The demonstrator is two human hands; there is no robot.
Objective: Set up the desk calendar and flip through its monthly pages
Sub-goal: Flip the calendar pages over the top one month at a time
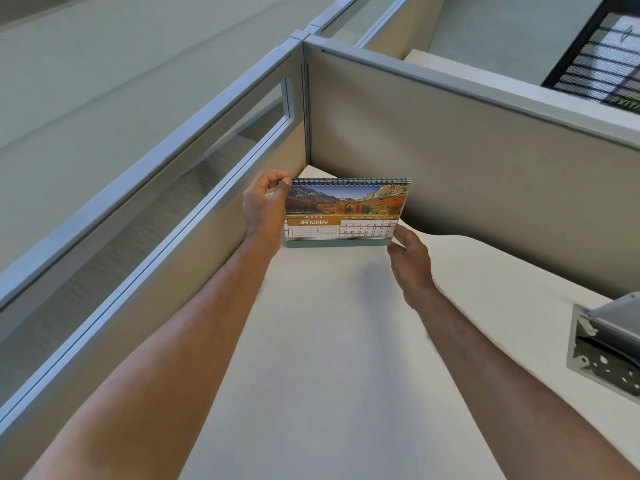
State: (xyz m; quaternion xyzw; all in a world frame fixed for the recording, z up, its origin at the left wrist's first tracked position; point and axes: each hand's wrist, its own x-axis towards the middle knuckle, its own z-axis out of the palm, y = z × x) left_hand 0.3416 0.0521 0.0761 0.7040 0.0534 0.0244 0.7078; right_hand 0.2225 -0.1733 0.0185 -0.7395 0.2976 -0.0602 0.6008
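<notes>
A spiral-bound desk calendar point(346, 213) stands upright on the white desk point(329, 341), near the far corner of the cubicle. Its front page shows an autumn mountain photo above a January grid. My left hand point(265, 206) pinches the calendar's upper left corner by the spiral binding, thumb on the front. My right hand point(410, 258) reaches the lower right corner, fingers apart, fingertips touching or just off the page edge; which one I cannot tell.
Grey cubicle partitions point(450, 161) close the desk at the back and on the left, the left one topped with a glass strip point(207, 157). A grey metal box point(606, 344) with holes sits at the desk's right edge. A black mesh chair back point(599, 60) shows beyond the partition.
</notes>
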